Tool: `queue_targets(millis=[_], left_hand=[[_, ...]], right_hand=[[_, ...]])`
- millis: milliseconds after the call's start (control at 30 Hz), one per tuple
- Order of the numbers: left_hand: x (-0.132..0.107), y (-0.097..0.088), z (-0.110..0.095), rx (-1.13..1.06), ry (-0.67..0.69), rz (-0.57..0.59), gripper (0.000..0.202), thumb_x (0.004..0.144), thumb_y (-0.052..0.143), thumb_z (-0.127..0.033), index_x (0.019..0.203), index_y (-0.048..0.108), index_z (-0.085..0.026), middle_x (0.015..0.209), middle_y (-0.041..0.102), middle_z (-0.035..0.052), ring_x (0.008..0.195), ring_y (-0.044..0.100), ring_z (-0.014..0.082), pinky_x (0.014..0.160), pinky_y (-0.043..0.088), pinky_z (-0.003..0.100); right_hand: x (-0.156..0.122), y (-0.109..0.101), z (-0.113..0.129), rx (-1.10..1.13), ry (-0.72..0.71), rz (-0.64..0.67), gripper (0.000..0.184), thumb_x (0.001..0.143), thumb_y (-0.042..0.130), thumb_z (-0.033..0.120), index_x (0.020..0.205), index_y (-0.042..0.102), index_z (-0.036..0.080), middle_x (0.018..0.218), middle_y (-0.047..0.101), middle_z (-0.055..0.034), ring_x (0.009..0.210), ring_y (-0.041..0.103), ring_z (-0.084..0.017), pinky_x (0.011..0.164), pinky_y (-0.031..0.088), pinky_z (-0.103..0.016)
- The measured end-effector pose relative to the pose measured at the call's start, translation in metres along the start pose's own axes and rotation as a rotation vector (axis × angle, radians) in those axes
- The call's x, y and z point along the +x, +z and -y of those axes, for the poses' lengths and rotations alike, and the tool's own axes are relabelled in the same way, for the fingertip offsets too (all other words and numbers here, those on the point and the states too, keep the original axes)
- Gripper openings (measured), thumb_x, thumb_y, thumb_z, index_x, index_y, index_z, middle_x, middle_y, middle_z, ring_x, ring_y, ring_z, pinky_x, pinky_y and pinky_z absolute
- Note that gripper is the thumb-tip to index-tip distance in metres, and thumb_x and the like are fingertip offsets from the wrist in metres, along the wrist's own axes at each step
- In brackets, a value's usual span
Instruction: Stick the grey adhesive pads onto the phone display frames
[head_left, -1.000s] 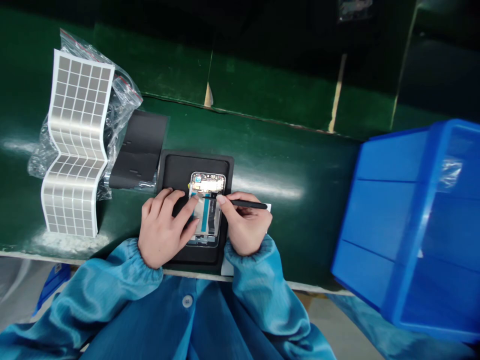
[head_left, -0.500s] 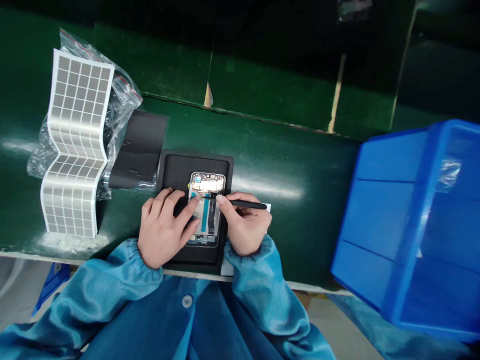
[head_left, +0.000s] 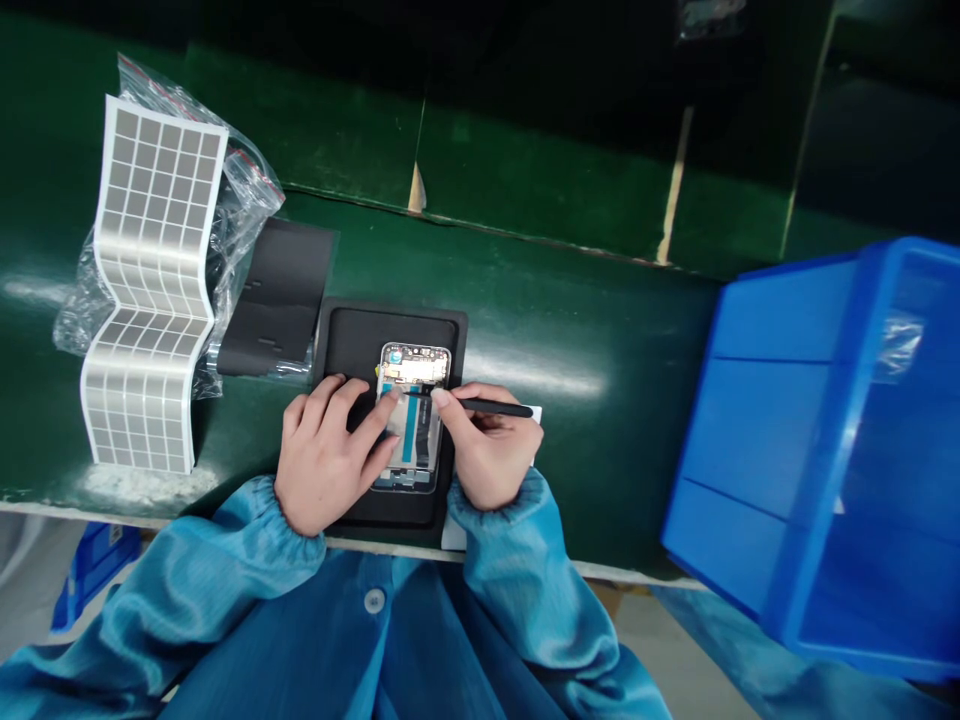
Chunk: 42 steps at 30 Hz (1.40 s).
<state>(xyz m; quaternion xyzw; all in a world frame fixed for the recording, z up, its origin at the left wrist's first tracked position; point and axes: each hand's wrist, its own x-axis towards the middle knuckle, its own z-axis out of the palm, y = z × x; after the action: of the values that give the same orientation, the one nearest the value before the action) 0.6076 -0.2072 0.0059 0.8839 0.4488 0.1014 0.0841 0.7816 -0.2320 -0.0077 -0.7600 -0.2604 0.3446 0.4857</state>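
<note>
An opened phone (head_left: 409, 425) with its circuit board and blue strips showing lies in a shallow black tray (head_left: 351, 325). My left hand (head_left: 326, 455) rests over the phone's left side, fingers spread, its index fingertip touching near the middle of the phone. My right hand (head_left: 491, 445) pinches a slim black tool (head_left: 499, 407), which looks like tweezers, held almost level across the phone's right edge. Its thin tip meets the phone close to my left index fingertip. Whatever lies right under the tip is too small to make out.
Left on the green bench (head_left: 600, 330) lies a wavy sheet of grey square stickers (head_left: 161, 190) over clear plastic bags (head_left: 255, 185). Black film sheets (head_left: 277, 290) lie between it and the tray. A large blue bin (head_left: 780, 390) stands at the right.
</note>
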Motion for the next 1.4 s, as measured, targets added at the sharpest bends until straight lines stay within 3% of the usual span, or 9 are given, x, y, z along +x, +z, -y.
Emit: queue_targets(millis=[200,667,1400], left_hand=[[0.0,0.001,0.002,-0.051,-0.032,-0.037,0.044,0.093,0.059,-0.04,0.129,0.062,-0.016,0.122,0.065,0.0141,0.121,0.055,0.0305,0.095,0.035,0.042],[0.001,-0.001,-0.002,0.03,0.012,0.001,0.042,0.093,0.059,-0.041,0.132,0.063,-0.026,0.124,0.063,0.0122,0.12,0.053,0.0324,0.091,0.034,0.044],[0.002,-0.002,-0.009,0.128,0.036,0.051,0.045,0.094,0.056,-0.041,0.136,0.06,-0.025,0.126,0.063,0.0119,0.118,0.052,0.0366,0.091,0.034,0.048]], right_hand=[[0.0,0.0,0.001,-0.008,-0.002,0.001,0.022,0.07,0.082,0.034,0.075,0.068,0.017,0.05,0.052,0.0062,0.044,0.045,-0.008,0.043,0.039,-0.022],[0.0,0.001,0.0,0.01,0.005,0.003,0.022,0.07,0.082,0.033,0.075,0.069,0.017,0.05,0.052,0.0058,0.044,0.045,-0.008,0.043,0.038,-0.021],[0.0,0.001,0.0,0.019,-0.007,-0.013,0.023,0.07,0.083,0.032,0.076,0.068,0.016,0.05,0.053,0.0059,0.044,0.045,-0.007,0.043,0.039,-0.021]])
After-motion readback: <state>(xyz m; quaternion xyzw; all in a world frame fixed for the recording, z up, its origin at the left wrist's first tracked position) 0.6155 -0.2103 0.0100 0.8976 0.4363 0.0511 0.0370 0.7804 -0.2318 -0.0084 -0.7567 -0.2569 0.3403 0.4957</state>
